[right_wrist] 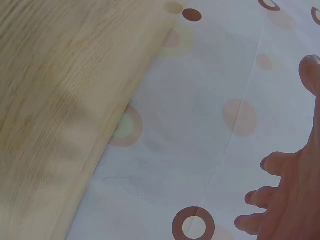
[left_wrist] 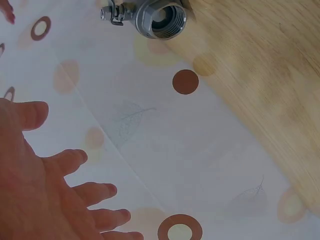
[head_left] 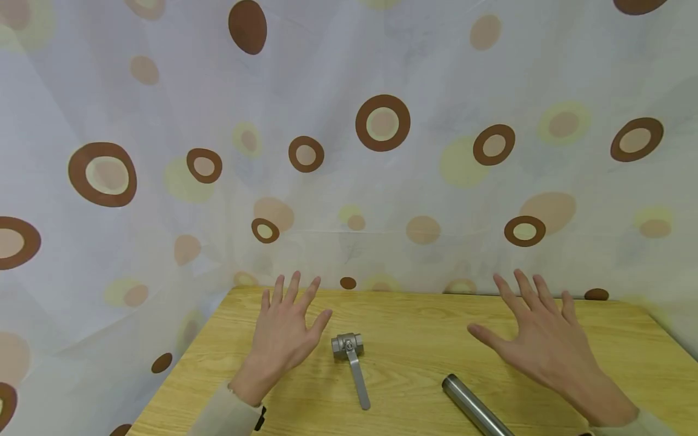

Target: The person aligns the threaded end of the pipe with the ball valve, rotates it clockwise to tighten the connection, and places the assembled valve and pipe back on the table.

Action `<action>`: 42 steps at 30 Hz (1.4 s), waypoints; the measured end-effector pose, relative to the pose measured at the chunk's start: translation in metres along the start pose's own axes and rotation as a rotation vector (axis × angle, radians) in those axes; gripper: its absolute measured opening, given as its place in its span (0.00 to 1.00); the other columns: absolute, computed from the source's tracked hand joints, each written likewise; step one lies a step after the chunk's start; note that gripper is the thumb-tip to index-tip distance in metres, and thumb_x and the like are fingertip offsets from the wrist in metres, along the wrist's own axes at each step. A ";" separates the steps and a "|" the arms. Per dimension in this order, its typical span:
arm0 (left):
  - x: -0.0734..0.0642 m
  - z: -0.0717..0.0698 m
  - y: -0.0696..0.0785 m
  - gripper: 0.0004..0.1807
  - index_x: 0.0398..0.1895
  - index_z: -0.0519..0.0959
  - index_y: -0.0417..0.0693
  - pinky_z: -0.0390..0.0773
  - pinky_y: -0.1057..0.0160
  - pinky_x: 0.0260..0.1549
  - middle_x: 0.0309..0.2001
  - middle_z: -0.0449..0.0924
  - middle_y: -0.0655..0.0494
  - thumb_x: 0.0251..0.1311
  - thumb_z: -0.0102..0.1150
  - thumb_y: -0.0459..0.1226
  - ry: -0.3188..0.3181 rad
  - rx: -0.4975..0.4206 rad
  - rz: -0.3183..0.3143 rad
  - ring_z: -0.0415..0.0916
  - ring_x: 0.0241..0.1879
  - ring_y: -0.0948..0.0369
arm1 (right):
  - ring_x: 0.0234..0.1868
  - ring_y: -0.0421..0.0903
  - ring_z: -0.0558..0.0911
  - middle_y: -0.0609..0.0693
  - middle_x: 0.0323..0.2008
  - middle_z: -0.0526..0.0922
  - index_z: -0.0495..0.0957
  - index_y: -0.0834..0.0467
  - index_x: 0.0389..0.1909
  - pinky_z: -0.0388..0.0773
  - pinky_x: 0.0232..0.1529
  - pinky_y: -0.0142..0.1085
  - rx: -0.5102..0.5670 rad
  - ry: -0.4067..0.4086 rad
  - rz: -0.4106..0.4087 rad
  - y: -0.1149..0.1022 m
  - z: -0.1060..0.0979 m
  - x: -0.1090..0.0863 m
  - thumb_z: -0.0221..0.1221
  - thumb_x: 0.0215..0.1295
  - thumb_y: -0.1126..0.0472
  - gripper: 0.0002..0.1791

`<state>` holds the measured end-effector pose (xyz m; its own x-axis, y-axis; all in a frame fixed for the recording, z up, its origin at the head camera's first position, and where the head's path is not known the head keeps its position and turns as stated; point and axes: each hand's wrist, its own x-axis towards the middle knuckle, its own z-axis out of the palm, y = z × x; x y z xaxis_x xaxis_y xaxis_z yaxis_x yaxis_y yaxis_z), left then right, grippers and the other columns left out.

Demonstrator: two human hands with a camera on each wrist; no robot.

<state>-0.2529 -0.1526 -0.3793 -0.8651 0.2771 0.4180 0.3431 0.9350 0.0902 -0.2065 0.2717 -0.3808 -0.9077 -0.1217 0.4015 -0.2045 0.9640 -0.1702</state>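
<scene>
A metal ball valve (head_left: 347, 346) with a long flat lever handle lies on the wooden table, its lever pointing toward the front. Its threaded opening shows at the top of the left wrist view, where the valve body (left_wrist: 161, 19) is partly cut off. Left of the valve, my left hand (head_left: 286, 333) has its fingers spread and holds nothing. A shiny metal tube (head_left: 473, 404) lies slantwise at the table's front, cut off by the frame's lower edge. Beyond it to the right is my right hand (head_left: 545, 345), fingers spread and holding nothing.
The light wooden table (head_left: 414, 327) reaches back to a pale curtain (head_left: 338, 188) printed with brown rings and dots. That curtain also hangs along the left side. A dark band (head_left: 260, 418) sits at the left wrist.
</scene>
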 end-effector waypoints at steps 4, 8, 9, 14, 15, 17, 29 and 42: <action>-0.002 0.000 0.000 0.38 0.83 0.64 0.60 0.52 0.28 0.74 0.80 0.58 0.38 0.76 0.44 0.65 -0.006 0.000 0.006 0.49 0.79 0.34 | 0.77 0.76 0.52 0.72 0.79 0.55 0.57 0.57 0.83 0.34 0.70 0.79 -0.003 0.018 -0.009 0.001 0.001 -0.004 0.57 0.65 0.22 0.58; -0.005 0.001 0.000 0.38 0.83 0.64 0.59 0.54 0.27 0.73 0.79 0.59 0.37 0.76 0.48 0.64 -0.016 -0.004 0.010 0.51 0.78 0.33 | 0.76 0.76 0.55 0.73 0.78 0.56 0.57 0.58 0.83 0.33 0.73 0.76 0.004 0.016 -0.013 0.001 0.003 -0.009 0.57 0.65 0.22 0.58; -0.006 0.002 -0.001 0.38 0.82 0.65 0.59 0.55 0.27 0.72 0.79 0.60 0.37 0.75 0.48 0.64 -0.016 -0.005 0.012 0.52 0.78 0.33 | 0.76 0.77 0.55 0.74 0.78 0.56 0.56 0.58 0.84 0.32 0.73 0.76 0.009 0.011 -0.012 0.001 0.004 -0.010 0.57 0.65 0.22 0.58; -0.010 0.003 -0.002 0.40 0.83 0.63 0.58 0.56 0.28 0.72 0.79 0.59 0.37 0.75 0.47 0.65 -0.037 -0.013 0.015 0.52 0.78 0.33 | 0.75 0.78 0.56 0.76 0.77 0.55 0.52 0.59 0.85 0.33 0.73 0.76 0.041 -0.014 -0.006 0.004 0.007 -0.016 0.57 0.66 0.23 0.60; -0.011 0.004 -0.003 0.40 0.83 0.63 0.59 0.56 0.28 0.73 0.79 0.59 0.38 0.75 0.47 0.66 -0.043 -0.018 0.014 0.52 0.78 0.33 | 0.75 0.78 0.56 0.76 0.77 0.55 0.52 0.59 0.85 0.35 0.73 0.76 0.048 -0.007 -0.009 0.005 0.007 -0.017 0.58 0.66 0.24 0.60; -0.012 0.005 -0.004 0.41 0.83 0.62 0.59 0.56 0.29 0.73 0.79 0.59 0.38 0.75 0.47 0.66 -0.050 -0.027 0.020 0.52 0.78 0.34 | 0.75 0.77 0.56 0.76 0.77 0.54 0.51 0.61 0.85 0.37 0.73 0.76 0.068 -0.004 -0.011 0.007 0.009 -0.020 0.60 0.66 0.25 0.61; -0.021 0.019 -0.004 0.41 0.83 0.62 0.54 0.61 0.34 0.73 0.79 0.61 0.38 0.73 0.59 0.58 -0.127 -0.146 0.024 0.61 0.75 0.37 | 0.66 0.86 0.63 0.77 0.76 0.57 0.38 0.57 0.86 0.70 0.51 0.79 0.225 -0.215 0.106 0.008 0.005 -0.039 0.60 0.69 0.28 0.63; -0.015 0.044 -0.009 0.48 0.75 0.70 0.33 0.72 0.39 0.68 0.72 0.70 0.36 0.53 0.83 0.41 -0.264 -0.536 0.025 0.68 0.71 0.39 | 0.56 0.75 0.80 0.70 0.59 0.82 0.59 0.68 0.80 0.82 0.47 0.65 0.368 -0.377 0.219 0.012 0.019 -0.067 0.67 0.67 0.34 0.56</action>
<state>-0.2591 -0.1559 -0.4262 -0.8924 0.4075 0.1938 0.4422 0.7046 0.5551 -0.1550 0.2864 -0.4268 -0.9975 -0.0694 -0.0163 -0.0495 0.8383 -0.5430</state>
